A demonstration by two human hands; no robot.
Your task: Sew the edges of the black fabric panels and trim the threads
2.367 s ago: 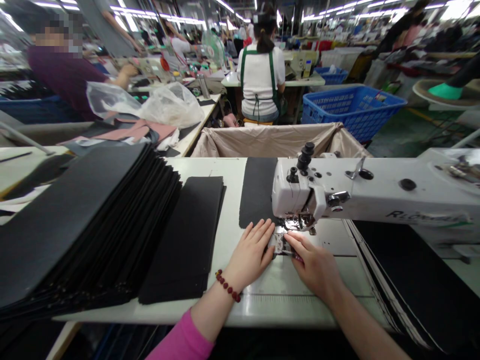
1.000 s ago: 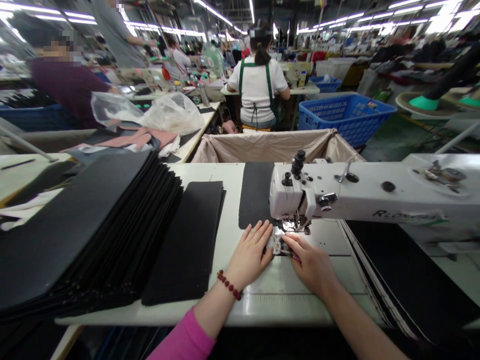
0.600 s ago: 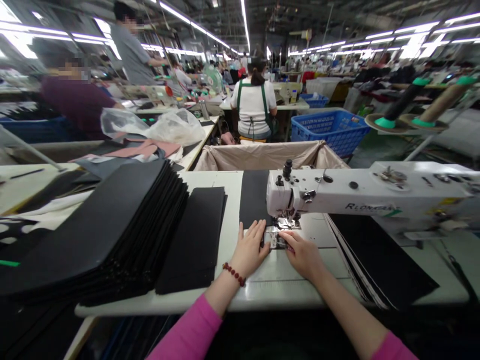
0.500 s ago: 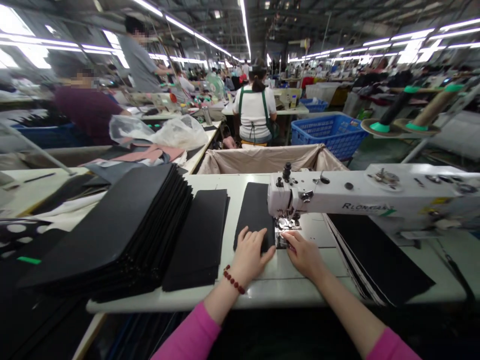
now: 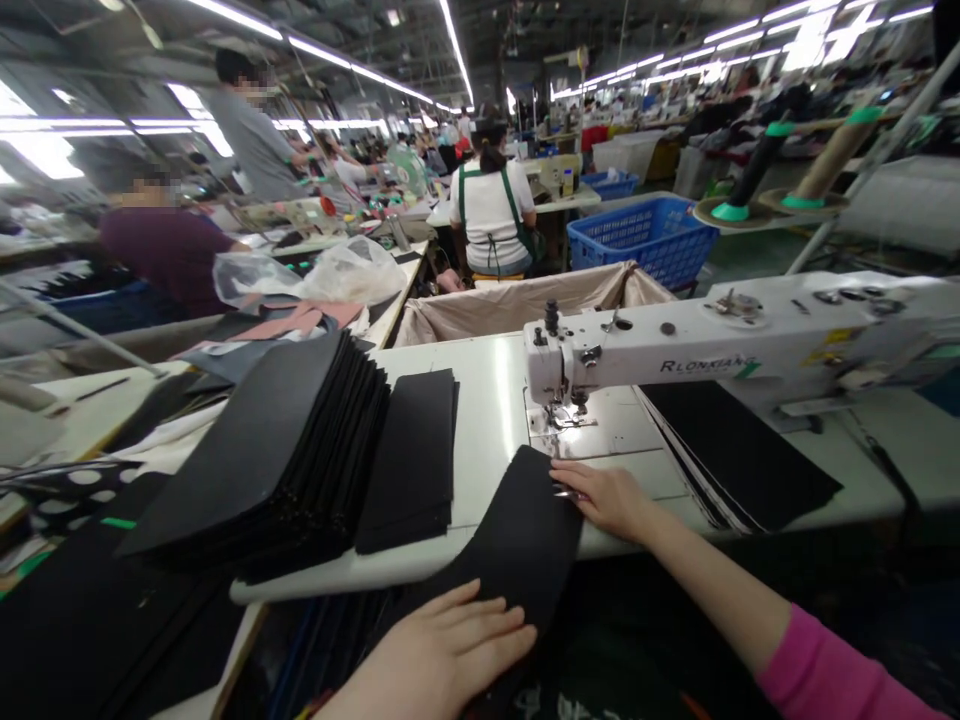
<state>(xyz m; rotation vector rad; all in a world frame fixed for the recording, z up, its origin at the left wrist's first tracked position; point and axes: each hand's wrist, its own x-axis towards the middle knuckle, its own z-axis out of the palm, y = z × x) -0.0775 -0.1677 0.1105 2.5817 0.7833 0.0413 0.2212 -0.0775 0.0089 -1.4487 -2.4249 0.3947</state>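
Observation:
A black fabric panel (image 5: pixel 517 530) hangs over the front edge of the table, bent downward. My left hand (image 5: pixel 442 645) lies flat on its lower part, fingers stretched out. At the panel's upper right edge, my right hand (image 5: pixel 604 497) is closed with the fabric in its fingers. A thin metal tip pokes out from under those fingers; its kind cannot be made out. Just beyond the panel stands the white sewing machine (image 5: pixel 697 340), its presser foot (image 5: pixel 561 418) bare of fabric.
To the left are a tall stack of black panels (image 5: pixel 247 440) and a lower pile (image 5: pixel 412 450). More panels (image 5: pixel 739 450) lie under the machine arm. Thread cones (image 5: pixel 832 160) stand at right. Behind the table are a cloth-lined bin (image 5: pixel 517 300), a blue basket (image 5: pixel 645 240) and a seated person (image 5: pixel 491 210).
The black panel has come away from the presser foot toward me, over the table edge. My left hand has moved down and nearer with it; my right hand has shifted slightly nearer.

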